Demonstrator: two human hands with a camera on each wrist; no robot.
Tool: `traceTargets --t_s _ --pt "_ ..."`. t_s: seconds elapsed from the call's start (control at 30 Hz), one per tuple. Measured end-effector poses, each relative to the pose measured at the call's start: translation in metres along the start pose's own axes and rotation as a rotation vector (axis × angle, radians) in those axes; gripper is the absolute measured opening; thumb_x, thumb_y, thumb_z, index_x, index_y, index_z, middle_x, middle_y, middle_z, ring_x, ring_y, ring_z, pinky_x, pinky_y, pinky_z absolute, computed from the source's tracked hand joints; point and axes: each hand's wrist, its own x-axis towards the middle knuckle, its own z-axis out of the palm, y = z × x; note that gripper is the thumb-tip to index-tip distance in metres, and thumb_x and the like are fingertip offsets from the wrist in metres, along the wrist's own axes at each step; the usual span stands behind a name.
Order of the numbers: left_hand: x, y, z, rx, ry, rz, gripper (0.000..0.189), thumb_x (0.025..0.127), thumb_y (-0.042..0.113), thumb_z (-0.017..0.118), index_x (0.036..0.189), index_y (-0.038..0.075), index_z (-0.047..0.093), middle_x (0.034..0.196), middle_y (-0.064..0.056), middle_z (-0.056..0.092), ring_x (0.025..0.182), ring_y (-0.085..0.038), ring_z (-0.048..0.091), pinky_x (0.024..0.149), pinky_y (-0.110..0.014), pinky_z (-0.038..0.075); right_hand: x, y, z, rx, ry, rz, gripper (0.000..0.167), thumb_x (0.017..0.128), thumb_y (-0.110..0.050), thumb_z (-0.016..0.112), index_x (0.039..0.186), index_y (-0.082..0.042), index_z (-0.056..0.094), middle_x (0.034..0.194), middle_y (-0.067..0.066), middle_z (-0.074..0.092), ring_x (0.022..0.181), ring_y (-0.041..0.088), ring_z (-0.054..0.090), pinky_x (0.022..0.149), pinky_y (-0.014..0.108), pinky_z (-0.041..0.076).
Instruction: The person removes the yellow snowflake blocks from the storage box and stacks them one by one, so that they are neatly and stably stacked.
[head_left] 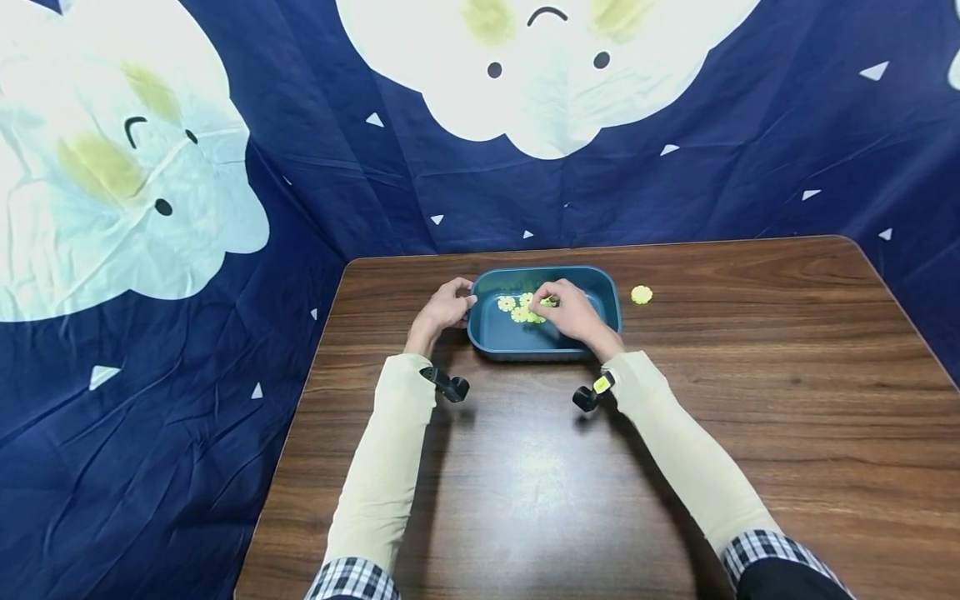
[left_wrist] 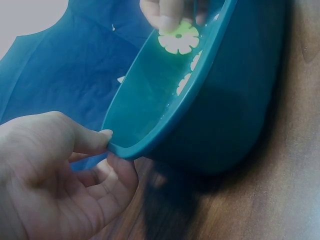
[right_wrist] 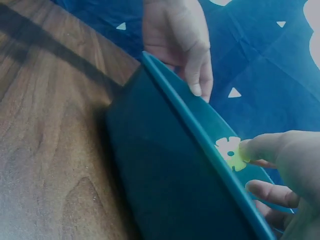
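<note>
Teal rim (left_wrist: 187,100) in hand (left_wrist: 55,170), roomy tabletop (head_left: 787,367)

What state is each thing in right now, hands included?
Left hand: pinching the tub's left rim.
Right hand: pinching one flower piece.
Tub: open-topped, standing on the table.
Held flower piece: pinched between fingertips, tilted.
Flower pieces in the tub: loosely grouped.
Lone flower piece: lying on the table, right of the tub.
Backdrop cloth: hanging, creased.

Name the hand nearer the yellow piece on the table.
Right. The right hand reaches into the blue bin, left of that yellow piece; the left hand grips the bin's farther end.
</note>
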Motion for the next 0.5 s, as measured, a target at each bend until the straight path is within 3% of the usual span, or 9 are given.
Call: traceTargets --t_s 0.2,0.5 --pt "0.000 0.000 0.000 0.007 0.005 0.003 0.028 0.100 0.015 0.047 0.128 0.011 0.049 0.097 -0.012 0.050 0.080 -0.021 0.054 0.074 -0.033 0.055 -0.002 0.001 -0.007 0.027 0.040 0.006 0.009 0.093 -0.023 0.064 0.093 -0.014 0.066 0.106 0.008 0.059 0.105 0.027 0.055 0.093 0.043 0.045" --pt "0.001 0.000 -0.001 0.025 -0.005 -0.002 0.030 0.101 0.016 0.048 0.130 0.012 0.048 0.097 -0.009 0.047 0.080 -0.020 0.053 0.069 -0.029 0.053 -0.005 0.000 -0.026 0.055 0.160 0.029 0.014 0.092 -0.026 0.066 0.095 -0.013 0.066 0.099 0.007 0.060 0.091 0.020 0.056 0.083 0.035 0.046"
